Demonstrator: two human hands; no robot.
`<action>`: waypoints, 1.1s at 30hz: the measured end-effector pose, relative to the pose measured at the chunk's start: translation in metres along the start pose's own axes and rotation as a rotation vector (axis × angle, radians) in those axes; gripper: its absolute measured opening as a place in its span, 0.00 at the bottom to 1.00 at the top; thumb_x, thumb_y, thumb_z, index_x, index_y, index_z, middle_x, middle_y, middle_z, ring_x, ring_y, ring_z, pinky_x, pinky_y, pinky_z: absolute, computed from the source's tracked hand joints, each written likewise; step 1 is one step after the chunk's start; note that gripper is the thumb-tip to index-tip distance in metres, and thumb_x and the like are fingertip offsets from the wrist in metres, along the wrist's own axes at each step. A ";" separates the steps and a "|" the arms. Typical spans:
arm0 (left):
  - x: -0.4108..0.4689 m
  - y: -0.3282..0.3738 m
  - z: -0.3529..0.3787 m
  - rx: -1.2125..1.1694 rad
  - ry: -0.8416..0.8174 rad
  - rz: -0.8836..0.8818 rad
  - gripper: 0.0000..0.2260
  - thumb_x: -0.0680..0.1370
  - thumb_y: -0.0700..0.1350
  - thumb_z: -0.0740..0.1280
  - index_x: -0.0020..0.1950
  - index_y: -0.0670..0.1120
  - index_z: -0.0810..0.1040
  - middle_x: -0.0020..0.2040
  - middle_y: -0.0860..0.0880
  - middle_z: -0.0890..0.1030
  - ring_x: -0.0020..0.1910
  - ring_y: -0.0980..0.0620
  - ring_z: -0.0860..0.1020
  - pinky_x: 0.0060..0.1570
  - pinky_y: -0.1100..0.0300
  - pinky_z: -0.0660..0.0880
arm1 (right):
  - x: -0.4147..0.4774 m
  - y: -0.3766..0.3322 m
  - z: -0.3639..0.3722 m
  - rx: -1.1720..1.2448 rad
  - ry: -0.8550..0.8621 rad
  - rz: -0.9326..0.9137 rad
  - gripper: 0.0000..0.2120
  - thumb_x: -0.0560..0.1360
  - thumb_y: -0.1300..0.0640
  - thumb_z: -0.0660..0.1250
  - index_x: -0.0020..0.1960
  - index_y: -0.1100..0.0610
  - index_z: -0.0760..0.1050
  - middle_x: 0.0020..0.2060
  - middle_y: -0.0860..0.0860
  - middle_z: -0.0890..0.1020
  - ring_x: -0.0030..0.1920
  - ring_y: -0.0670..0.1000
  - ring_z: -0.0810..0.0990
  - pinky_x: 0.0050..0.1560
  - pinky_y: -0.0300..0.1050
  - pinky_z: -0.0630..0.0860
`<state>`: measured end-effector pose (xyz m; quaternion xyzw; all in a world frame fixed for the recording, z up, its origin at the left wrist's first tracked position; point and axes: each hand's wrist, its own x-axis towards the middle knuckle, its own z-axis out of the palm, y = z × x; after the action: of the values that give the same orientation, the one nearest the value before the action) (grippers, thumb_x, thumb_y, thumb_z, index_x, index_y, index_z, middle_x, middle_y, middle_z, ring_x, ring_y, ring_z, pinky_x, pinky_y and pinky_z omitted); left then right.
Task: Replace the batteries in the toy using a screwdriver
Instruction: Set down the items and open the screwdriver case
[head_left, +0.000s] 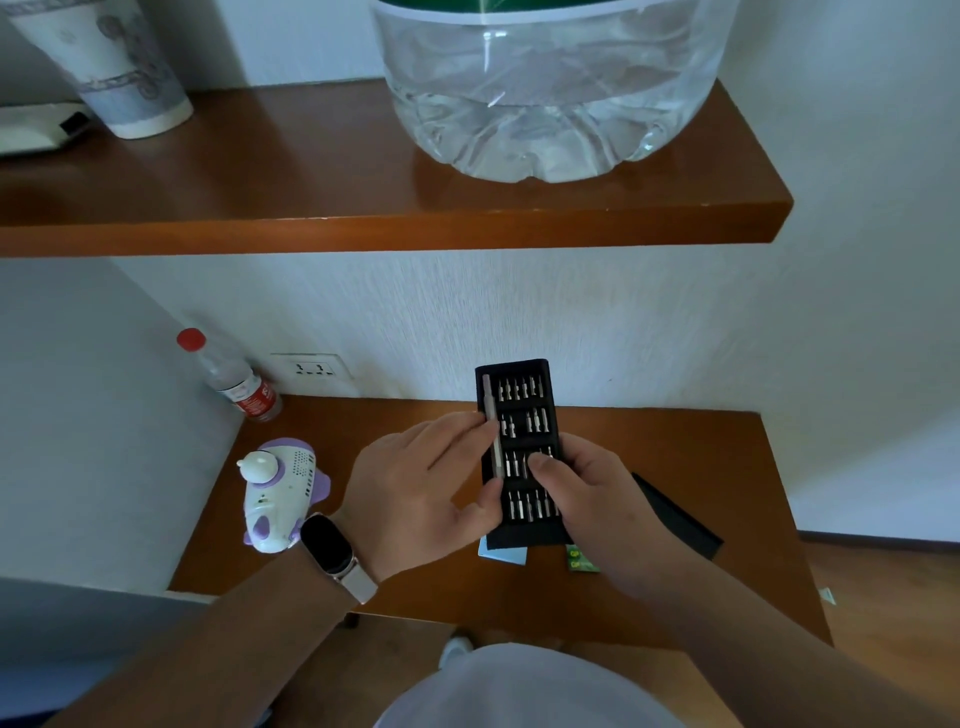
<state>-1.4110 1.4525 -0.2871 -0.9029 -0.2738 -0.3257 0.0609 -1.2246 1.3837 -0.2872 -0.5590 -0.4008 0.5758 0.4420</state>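
A black screwdriver bit tray (519, 395) with rows of several metal bits is held above the wooden table (675, 467). My left hand (415, 493) grips the tray's left edge, fingers lying on the grey screwdriver handle (489, 410) stored along that side. My right hand (587, 493) holds the tray's right side, its thumb on a bit in the third row. The white and purple toy (283, 493) lies on the table to the left. A green battery pack (581, 560) peeks out under my right hand.
The tray's black sleeve (680, 519) lies on the table right of my hands, a light blue card (501, 553) beneath the tray. A red-capped bottle (228, 376) leans in the back-left corner by a wall socket (311, 370). The shelf (363, 171) above carries a large water jug (545, 93) and paper cup (114, 62).
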 end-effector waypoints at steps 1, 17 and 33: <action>-0.001 0.001 0.001 -0.025 -0.004 -0.020 0.17 0.73 0.50 0.72 0.55 0.39 0.85 0.51 0.44 0.85 0.44 0.49 0.83 0.32 0.56 0.79 | 0.000 0.000 0.001 0.009 0.005 0.000 0.09 0.82 0.58 0.60 0.55 0.54 0.79 0.44 0.51 0.85 0.45 0.49 0.85 0.45 0.45 0.82; -0.001 -0.003 0.012 -0.321 -0.243 -0.338 0.23 0.77 0.61 0.65 0.68 0.51 0.74 0.60 0.56 0.74 0.50 0.61 0.77 0.38 0.59 0.80 | 0.000 0.003 -0.004 0.021 0.009 0.042 0.09 0.82 0.58 0.60 0.56 0.53 0.79 0.45 0.52 0.85 0.47 0.50 0.85 0.48 0.48 0.83; 0.019 -0.029 -0.004 -0.456 -0.397 -0.405 0.37 0.71 0.68 0.66 0.76 0.58 0.62 0.59 0.62 0.70 0.53 0.62 0.76 0.43 0.66 0.75 | 0.000 -0.004 -0.002 -0.075 0.000 -0.003 0.08 0.82 0.57 0.61 0.53 0.51 0.79 0.45 0.53 0.85 0.47 0.52 0.85 0.52 0.56 0.82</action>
<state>-1.4162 1.4841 -0.2744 -0.8664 -0.3739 -0.2023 -0.2618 -1.2221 1.3851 -0.2836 -0.5746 -0.4228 0.5596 0.4218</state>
